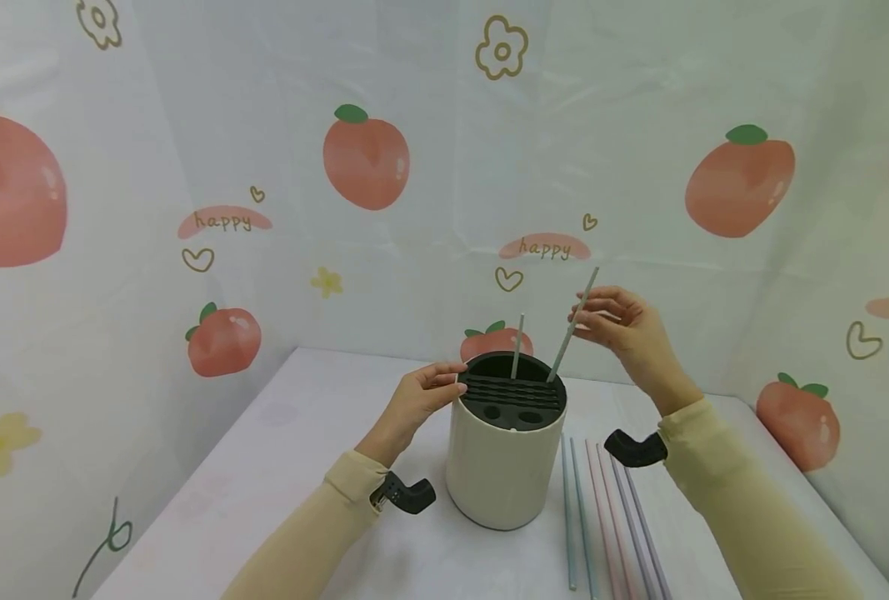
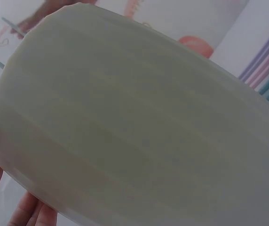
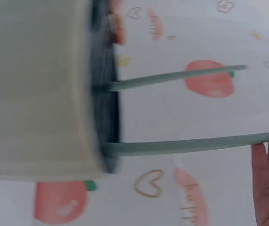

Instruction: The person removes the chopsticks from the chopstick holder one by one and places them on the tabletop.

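Peach-printed curtains close off the far side and both flanks of a white tabletop (image 1: 279, 467), where the right hand (image 1: 624, 321) pinches a grey-green straw (image 1: 571, 327) near its upper end, its lower end resting tilted in the dark slotted top of a cream holder (image 1: 504, 467). The left hand (image 1: 422, 396) rests with relaxed fingers against the holder's left rim, a second straw (image 1: 517, 346) stands nearly upright in the far slot, and loose pastel straws (image 1: 612, 517) lie on the tabletop just right of the holder.
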